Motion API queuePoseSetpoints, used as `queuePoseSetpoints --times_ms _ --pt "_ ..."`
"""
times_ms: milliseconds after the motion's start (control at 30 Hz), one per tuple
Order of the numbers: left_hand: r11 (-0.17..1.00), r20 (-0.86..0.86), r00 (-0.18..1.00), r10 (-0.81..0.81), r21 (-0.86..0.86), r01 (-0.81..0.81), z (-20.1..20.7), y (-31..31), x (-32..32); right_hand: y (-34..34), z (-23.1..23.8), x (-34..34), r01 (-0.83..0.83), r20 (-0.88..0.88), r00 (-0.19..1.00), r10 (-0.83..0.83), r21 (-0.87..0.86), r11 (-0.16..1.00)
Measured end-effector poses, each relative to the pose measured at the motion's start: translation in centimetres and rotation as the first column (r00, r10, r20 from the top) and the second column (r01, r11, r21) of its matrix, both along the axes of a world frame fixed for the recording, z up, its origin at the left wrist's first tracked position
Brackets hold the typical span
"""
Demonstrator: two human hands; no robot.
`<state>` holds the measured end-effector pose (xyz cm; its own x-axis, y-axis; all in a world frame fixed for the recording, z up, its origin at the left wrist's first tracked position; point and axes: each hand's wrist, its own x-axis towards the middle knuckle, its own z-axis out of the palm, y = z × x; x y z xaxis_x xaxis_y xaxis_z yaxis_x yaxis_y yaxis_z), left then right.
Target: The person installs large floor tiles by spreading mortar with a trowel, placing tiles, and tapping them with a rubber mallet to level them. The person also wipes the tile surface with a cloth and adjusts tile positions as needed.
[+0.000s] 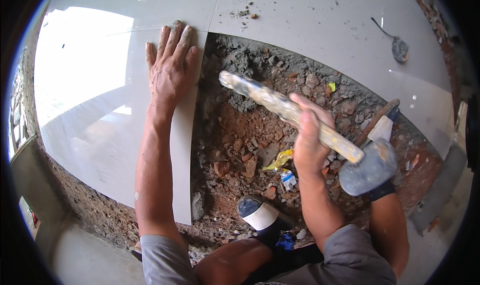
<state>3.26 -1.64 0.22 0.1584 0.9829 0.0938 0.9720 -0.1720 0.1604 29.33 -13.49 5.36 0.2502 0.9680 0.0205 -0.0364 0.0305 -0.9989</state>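
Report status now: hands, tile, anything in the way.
Left hand palm-down on glossy tile. Right hand gripping mallet by its handle, head off tile. Yellow wrapper in rubble, clear of tile.

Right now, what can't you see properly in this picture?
All in the head view:
Left hand's palm: hidden, facing down on the pale tile.
Ground beneath that tile: the tile covers it.
Mallet's fine surface marks: blurred.
Part of the right shoe: hidden behind the mallet head.
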Motion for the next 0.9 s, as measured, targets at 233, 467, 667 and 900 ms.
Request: queuePoseSetpoints --times_ms 233,467,667,900 --pt "0.999 -0.064 0.997 0.045 -0.014 -0.046 0.2 0.3 0.9 -2.4 2.3 5.0 0.153 0.163 0.978 -0.131 -0.135 0.979" --pt "0.98 0.035 0.994 -0.107 -0.162 0.112 1.5 0.1 4.3 -3.3 3.9 5.2 0.044 0.242 0.97 -0.001 -0.171 0.984" --pt "0.994 0.24 0.966 0.093 -0.077 -0.077 2.3 -6.5 0.9 -3.7 5.3 4.1 -0.058 0.26 0.961 0.097 -0.152 0.987" --pt "0.826 -0.092 0.856 0.508 -0.229 -0.515 1.8 -14.4 -6.8 0.1 4.9 -1.1 -0.453 0.526 0.696 0.489 -0.206 0.867"
